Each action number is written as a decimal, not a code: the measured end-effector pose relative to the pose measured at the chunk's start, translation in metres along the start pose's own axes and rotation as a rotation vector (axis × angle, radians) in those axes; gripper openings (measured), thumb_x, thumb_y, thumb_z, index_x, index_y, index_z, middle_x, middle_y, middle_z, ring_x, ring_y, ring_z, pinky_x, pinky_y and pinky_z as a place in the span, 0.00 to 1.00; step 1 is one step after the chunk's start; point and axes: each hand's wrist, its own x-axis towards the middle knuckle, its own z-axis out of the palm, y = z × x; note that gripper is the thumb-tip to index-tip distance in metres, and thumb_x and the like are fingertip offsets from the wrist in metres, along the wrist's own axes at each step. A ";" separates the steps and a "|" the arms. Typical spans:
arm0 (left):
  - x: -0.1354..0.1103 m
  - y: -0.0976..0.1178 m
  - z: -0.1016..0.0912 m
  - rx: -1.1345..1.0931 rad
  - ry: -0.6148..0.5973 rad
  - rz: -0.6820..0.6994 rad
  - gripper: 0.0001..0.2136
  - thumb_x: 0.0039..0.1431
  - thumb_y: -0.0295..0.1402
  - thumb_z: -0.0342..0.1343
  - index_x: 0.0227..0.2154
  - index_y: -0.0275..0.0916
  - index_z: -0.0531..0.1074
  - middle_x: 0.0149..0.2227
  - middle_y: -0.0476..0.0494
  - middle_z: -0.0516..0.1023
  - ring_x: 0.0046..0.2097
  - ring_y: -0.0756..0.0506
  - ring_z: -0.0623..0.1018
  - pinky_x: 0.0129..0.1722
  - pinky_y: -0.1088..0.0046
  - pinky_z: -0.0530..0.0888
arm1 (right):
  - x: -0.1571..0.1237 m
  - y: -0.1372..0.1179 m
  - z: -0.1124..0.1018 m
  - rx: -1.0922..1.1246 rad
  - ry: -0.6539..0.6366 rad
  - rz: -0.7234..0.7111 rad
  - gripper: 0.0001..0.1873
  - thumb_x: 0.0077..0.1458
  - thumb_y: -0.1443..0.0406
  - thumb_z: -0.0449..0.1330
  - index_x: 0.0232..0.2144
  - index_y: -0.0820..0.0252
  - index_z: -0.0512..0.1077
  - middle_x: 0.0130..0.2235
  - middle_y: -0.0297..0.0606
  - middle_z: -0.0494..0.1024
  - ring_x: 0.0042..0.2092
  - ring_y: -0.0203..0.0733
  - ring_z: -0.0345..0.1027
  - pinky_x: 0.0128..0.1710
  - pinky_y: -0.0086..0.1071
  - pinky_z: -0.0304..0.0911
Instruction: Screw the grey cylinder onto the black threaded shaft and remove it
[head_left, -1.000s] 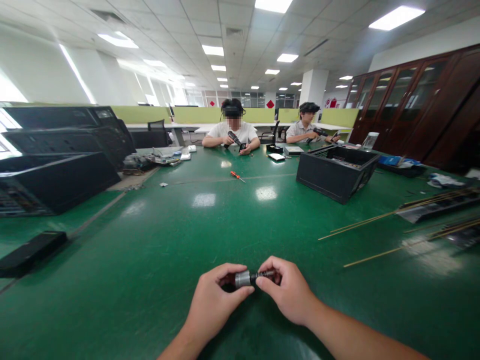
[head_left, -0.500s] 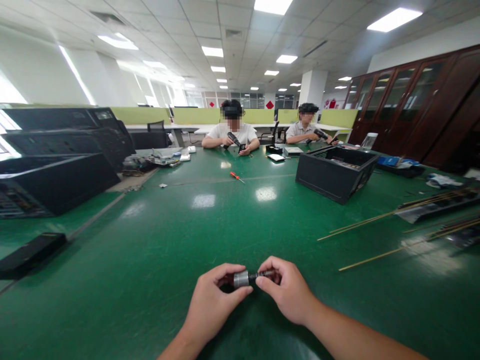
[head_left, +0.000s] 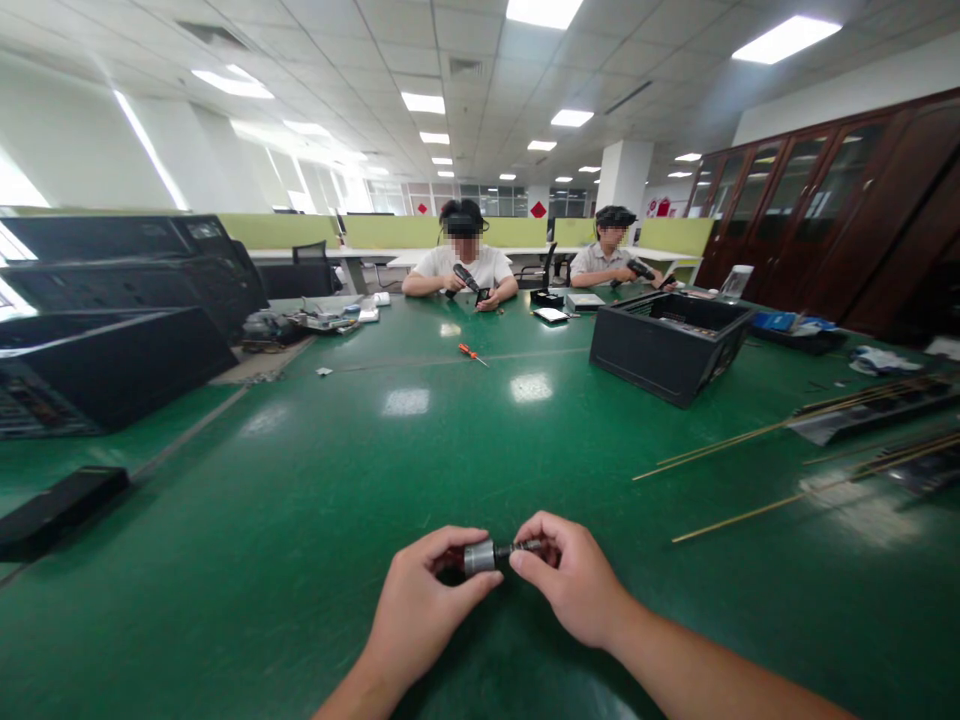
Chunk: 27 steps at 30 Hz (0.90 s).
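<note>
Low in the middle of the view, I hold a short silver metal cylinder with a thin dark shaft (head_left: 480, 557) sideways above the green table. My left hand (head_left: 424, 605) is closed round the cylinder, thumb below and fingers above, and its far end is hidden in the palm. Thumb and fingertips of my right hand (head_left: 574, 580) pinch the shaft, which points right and looks ridged or stepped. The cylinder's exact kind does not show.
On the green table (head_left: 337, 520) lies an orange-handled screwdriver (head_left: 472, 354). A black computer case (head_left: 667, 345) stands right of centre, more cases (head_left: 112, 370) at left. Thin brass-coloured rods (head_left: 735, 522) reach in from the right. Two people (head_left: 461, 270) sit across the table holding tools.
Both hands keep the same grip on the cylinder and shaft. The whole view has shifted very slightly; nothing else has visibly moved.
</note>
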 end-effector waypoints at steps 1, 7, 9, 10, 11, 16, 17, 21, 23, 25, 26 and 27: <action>0.000 0.000 0.000 -0.002 0.000 0.001 0.14 0.43 0.34 0.68 0.35 0.40 0.80 0.36 0.44 0.84 0.38 0.41 0.82 0.41 0.68 0.78 | 0.000 0.000 0.000 0.000 -0.002 0.001 0.03 0.53 0.67 0.62 0.32 0.61 0.74 0.26 0.30 0.72 0.28 0.35 0.62 0.28 0.27 0.54; 0.000 -0.001 0.001 0.003 0.007 0.010 0.14 0.43 0.35 0.68 0.36 0.39 0.80 0.36 0.44 0.84 0.38 0.40 0.82 0.42 0.67 0.78 | 0.000 -0.001 0.000 0.009 -0.006 0.007 0.03 0.53 0.66 0.62 0.32 0.61 0.74 0.26 0.30 0.72 0.28 0.35 0.62 0.29 0.27 0.55; 0.000 -0.002 0.000 0.010 0.007 0.015 0.14 0.43 0.35 0.68 0.36 0.39 0.80 0.36 0.43 0.84 0.38 0.40 0.82 0.42 0.66 0.79 | 0.000 -0.001 0.000 0.010 -0.008 0.010 0.03 0.54 0.66 0.62 0.32 0.61 0.74 0.26 0.30 0.72 0.28 0.35 0.62 0.29 0.27 0.55; 0.000 -0.002 0.000 0.012 0.006 0.018 0.14 0.44 0.35 0.68 0.36 0.39 0.80 0.36 0.43 0.84 0.39 0.40 0.82 0.42 0.66 0.79 | 0.000 -0.002 0.000 0.010 -0.006 0.010 0.03 0.54 0.66 0.62 0.32 0.61 0.74 0.26 0.31 0.72 0.28 0.35 0.62 0.29 0.28 0.55; 0.000 -0.002 0.000 0.013 0.005 0.019 0.14 0.44 0.35 0.68 0.36 0.40 0.80 0.36 0.43 0.84 0.39 0.40 0.83 0.42 0.67 0.79 | 0.000 -0.002 0.000 0.010 -0.004 0.008 0.03 0.54 0.66 0.62 0.32 0.60 0.74 0.26 0.31 0.72 0.28 0.35 0.62 0.29 0.28 0.55; -0.001 -0.001 0.000 0.005 0.014 0.002 0.14 0.43 0.35 0.68 0.36 0.39 0.80 0.36 0.43 0.84 0.38 0.40 0.83 0.41 0.67 0.79 | 0.000 -0.003 -0.001 0.010 -0.005 0.006 0.03 0.54 0.66 0.61 0.32 0.60 0.73 0.26 0.30 0.71 0.28 0.35 0.62 0.28 0.27 0.55; -0.001 -0.001 0.000 0.002 0.014 -0.002 0.14 0.43 0.35 0.68 0.36 0.39 0.80 0.36 0.43 0.84 0.38 0.40 0.83 0.41 0.67 0.79 | 0.000 -0.003 -0.001 0.009 -0.005 0.007 0.03 0.54 0.66 0.61 0.32 0.60 0.73 0.26 0.30 0.71 0.28 0.35 0.62 0.28 0.27 0.54; -0.001 -0.002 0.000 -0.008 0.014 -0.012 0.14 0.43 0.34 0.68 0.36 0.39 0.80 0.37 0.43 0.84 0.39 0.40 0.83 0.41 0.67 0.78 | 0.000 -0.004 -0.001 0.018 -0.004 0.011 0.03 0.54 0.66 0.61 0.31 0.60 0.73 0.25 0.30 0.70 0.28 0.35 0.61 0.28 0.27 0.54; 0.000 -0.002 0.001 -0.002 0.016 -0.010 0.14 0.43 0.35 0.68 0.36 0.39 0.80 0.37 0.43 0.84 0.39 0.40 0.82 0.42 0.67 0.78 | 0.000 -0.004 -0.001 0.025 -0.007 0.012 0.04 0.54 0.65 0.61 0.31 0.61 0.72 0.26 0.30 0.70 0.28 0.35 0.61 0.28 0.27 0.54; 0.000 -0.003 0.000 0.000 0.016 -0.005 0.15 0.43 0.35 0.69 0.37 0.40 0.80 0.37 0.43 0.84 0.39 0.40 0.82 0.42 0.67 0.78 | -0.001 -0.003 -0.001 0.025 -0.005 0.010 0.04 0.54 0.65 0.61 0.31 0.61 0.72 0.26 0.30 0.70 0.28 0.35 0.61 0.28 0.27 0.54; 0.000 -0.004 0.000 -0.001 0.015 -0.003 0.15 0.44 0.35 0.69 0.37 0.40 0.80 0.37 0.43 0.84 0.39 0.40 0.82 0.42 0.68 0.78 | 0.000 -0.003 -0.001 0.024 -0.005 0.008 0.04 0.54 0.65 0.61 0.31 0.61 0.72 0.26 0.30 0.70 0.28 0.35 0.62 0.28 0.27 0.54; 0.000 -0.004 0.000 -0.001 0.014 -0.001 0.15 0.44 0.35 0.69 0.37 0.40 0.80 0.37 0.43 0.84 0.39 0.40 0.82 0.42 0.68 0.78 | 0.000 -0.003 -0.001 0.023 -0.003 0.007 0.04 0.54 0.65 0.61 0.32 0.61 0.72 0.26 0.31 0.70 0.28 0.35 0.62 0.28 0.28 0.54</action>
